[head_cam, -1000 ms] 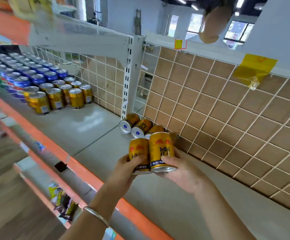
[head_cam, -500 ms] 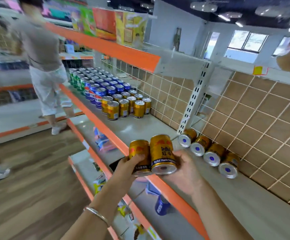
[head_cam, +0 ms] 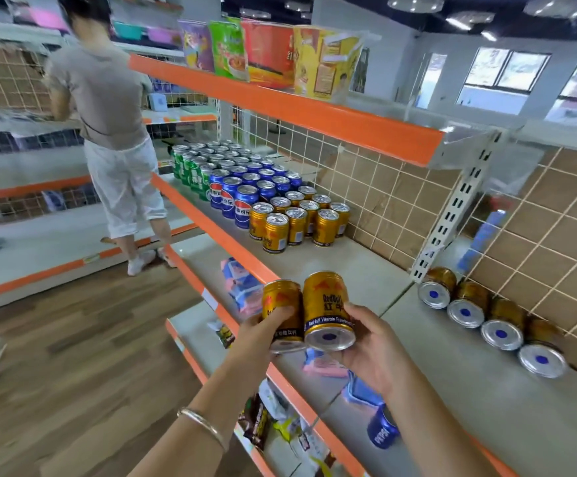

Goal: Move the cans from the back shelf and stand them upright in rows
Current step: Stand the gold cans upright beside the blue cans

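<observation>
**Two gold cans in hand above the shelf's front edge**

The left hand (head_cam: 263, 325) has its fingers wrapped around a gold metal drink can (head_cam: 282, 304); the right hand (head_cam: 373, 342) grips a second gold can with a blue band (head_cam: 326, 309), thumb on the front and fingers curled behind. Both cans are held upright and touch side by side, over the orange front lip (head_cam: 245, 259) of the grey shelf board (head_cam: 349, 270), their silver bases tipped toward the camera.

Along the shelf's back edge, against the white wire grid over brown tiles (head_cam: 538, 218), four gold cans lying on their sides (head_cam: 486, 315) form a line, silver ends facing out, each touching the next. Farther left on the same shelf stand the upright gold cans in rows (head_cam: 297, 218), then blue cola cans (head_cam: 242, 191) and green cans (head_cam: 190, 170) beyond them. A white slotted upright post (head_cam: 449, 215) rises between the standing rows and the lying cans.

Coloured snack bags (head_cam: 266, 53) sit on the orange-edged shelf above. A thin metal bangle (head_cam: 204, 425) circles the left wrist. Another person in a grey top and white trousers (head_cam: 108, 115) stands in the aisle, blurred. Packets and a blue can on the lower shelves (head_cam: 381, 432) are partly hidden by the arms and too smeared to read.
</observation>
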